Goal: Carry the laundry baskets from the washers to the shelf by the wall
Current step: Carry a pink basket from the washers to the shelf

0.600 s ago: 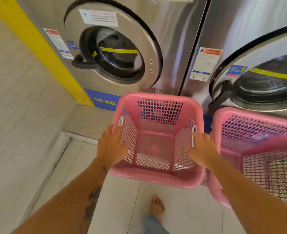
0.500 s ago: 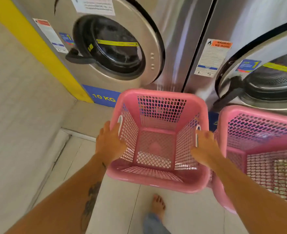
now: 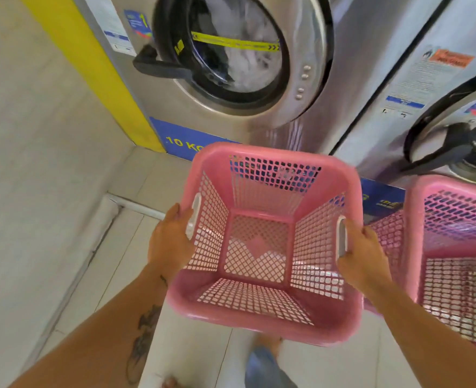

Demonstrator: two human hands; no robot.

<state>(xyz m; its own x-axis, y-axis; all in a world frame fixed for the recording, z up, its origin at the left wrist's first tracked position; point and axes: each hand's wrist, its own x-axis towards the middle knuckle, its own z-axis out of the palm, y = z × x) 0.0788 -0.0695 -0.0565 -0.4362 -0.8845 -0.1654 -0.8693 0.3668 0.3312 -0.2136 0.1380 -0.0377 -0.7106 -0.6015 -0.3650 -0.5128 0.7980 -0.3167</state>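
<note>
Both arms reach forward, the left hand (image 3: 169, 242) and right hand (image 3: 363, 256) gripping the pink basket (image 3: 259, 327) by its side handles, fingers (image 3: 178, 214) curled round them. The basket is held above the floor (image 3: 113, 275) before the left washer (image 3: 231, 113), just beside a second basket (image 3: 416, 219)

A blue strip (image 3: 181, 143) on the left washer (image 3: 231, 116), centre-left of the frame, reads "10 K"; the stickers (image 3: 430, 79) are too blurred to read.

Bright even daylight, soft motion blur, wide-angle bowing at edges, sheen on steel washers (image 3: 343, 65).
</note>
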